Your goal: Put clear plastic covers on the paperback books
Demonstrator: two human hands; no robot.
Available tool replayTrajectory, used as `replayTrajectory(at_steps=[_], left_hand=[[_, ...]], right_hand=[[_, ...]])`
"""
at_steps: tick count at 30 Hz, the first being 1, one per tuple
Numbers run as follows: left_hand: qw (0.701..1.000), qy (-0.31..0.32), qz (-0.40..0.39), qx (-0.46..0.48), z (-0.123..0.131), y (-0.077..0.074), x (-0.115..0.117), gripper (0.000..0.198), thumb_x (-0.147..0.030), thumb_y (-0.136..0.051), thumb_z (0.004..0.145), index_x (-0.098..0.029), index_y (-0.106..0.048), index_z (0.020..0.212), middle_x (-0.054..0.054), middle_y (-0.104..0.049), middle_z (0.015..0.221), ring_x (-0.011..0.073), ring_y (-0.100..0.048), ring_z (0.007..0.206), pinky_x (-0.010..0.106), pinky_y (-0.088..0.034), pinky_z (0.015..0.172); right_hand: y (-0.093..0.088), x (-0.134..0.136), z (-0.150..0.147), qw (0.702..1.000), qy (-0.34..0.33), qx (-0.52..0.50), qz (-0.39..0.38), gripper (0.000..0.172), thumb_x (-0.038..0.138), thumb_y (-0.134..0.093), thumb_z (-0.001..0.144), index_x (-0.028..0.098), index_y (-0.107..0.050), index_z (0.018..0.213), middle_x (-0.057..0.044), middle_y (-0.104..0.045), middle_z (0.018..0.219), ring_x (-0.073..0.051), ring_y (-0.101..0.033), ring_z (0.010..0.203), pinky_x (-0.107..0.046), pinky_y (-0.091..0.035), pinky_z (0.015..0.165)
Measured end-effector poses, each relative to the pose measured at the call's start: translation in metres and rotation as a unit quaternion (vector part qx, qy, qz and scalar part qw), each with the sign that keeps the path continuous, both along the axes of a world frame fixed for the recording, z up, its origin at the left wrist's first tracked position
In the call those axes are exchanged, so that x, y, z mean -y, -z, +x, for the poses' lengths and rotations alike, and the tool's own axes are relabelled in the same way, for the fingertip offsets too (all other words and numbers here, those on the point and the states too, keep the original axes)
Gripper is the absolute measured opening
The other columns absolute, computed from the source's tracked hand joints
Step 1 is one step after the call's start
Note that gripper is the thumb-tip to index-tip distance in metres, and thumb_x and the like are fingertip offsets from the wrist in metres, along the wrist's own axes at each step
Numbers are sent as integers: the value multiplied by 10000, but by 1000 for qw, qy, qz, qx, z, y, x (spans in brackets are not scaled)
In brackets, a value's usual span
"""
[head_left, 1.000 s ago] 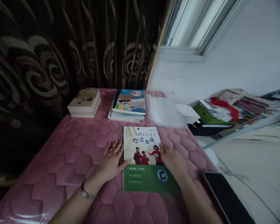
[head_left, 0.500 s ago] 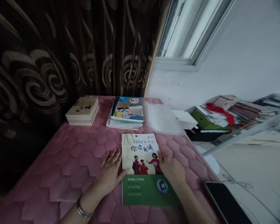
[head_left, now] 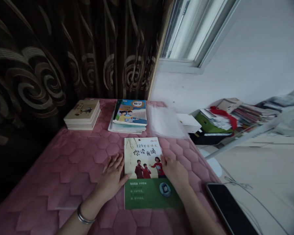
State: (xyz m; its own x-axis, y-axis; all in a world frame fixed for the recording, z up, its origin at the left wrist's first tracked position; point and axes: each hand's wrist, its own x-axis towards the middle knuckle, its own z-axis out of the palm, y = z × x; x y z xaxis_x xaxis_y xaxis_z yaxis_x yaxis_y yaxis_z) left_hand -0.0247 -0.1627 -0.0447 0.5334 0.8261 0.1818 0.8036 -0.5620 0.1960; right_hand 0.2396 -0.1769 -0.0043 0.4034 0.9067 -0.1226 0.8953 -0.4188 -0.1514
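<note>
A white and green book (head_left: 143,168) lies flat on the pink hexagon-patterned cover (head_left: 80,160), its front facing up. My left hand (head_left: 112,179) rests at the book's left edge, fingers spread on the cover and thumb touching the book. On the other side, my right hand (head_left: 175,174) lies over the book's right edge, with its fingers bent and partly hidden; whether they grip the edge is unclear. A stack of textbooks with a blue one on top (head_left: 131,114) and clear plastic sleeves (head_left: 165,121) lie beyond it.
At the back left sits a stack of beige books (head_left: 82,112). A dark phone (head_left: 229,209) is at the right edge. A white box (head_left: 189,123), a green bag (head_left: 208,125) and piled papers stand beyond the table. Cables (head_left: 237,184) trail across the floor.
The view has shifted slightly, so everything appears a little further left and higher. Both hands stay at the book's sides, in nearly the same pose.
</note>
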Motion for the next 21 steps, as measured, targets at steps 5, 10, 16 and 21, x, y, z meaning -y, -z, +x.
replayTrajectory(at_steps=[5,10,16,21], left_hand=[[1000,-4,-12,-16,1,-4,0,661,-599,-309,919,-160,-425,1400,125,-418,1469,276,-362,1368,507,-288,1123],[1000,-4,11,-14,1,-1,-1,629,-581,-317,926,-182,-429,1399,117,-417,1472,263,-369,1365,485,-292,1123],[1000,-8,12,-8,0,2,0,628,-574,-312,929,-179,-415,1407,108,-418,1473,255,-355,1373,480,-288,1124],[1000,-10,-6,-6,1,-1,1,642,-580,-303,930,-173,-395,1418,116,-404,1480,255,-337,1383,486,-281,1128]], right_hand=[[-1,1,4,1000,-13,16,-1,502,439,-270,965,196,-708,965,-135,-722,889,-256,-692,810,-328,-492,690],[-5,2,2,1000,-17,21,-5,500,429,-265,972,209,-714,989,-129,-727,910,-255,-691,824,-321,-489,692],[2,1,8,999,-37,26,4,490,421,-287,974,178,-712,974,-137,-727,927,-256,-688,849,-309,-478,706],[1,3,12,999,-43,8,8,467,424,-305,971,186,-707,960,-126,-729,905,-239,-681,838,-282,-451,667]])
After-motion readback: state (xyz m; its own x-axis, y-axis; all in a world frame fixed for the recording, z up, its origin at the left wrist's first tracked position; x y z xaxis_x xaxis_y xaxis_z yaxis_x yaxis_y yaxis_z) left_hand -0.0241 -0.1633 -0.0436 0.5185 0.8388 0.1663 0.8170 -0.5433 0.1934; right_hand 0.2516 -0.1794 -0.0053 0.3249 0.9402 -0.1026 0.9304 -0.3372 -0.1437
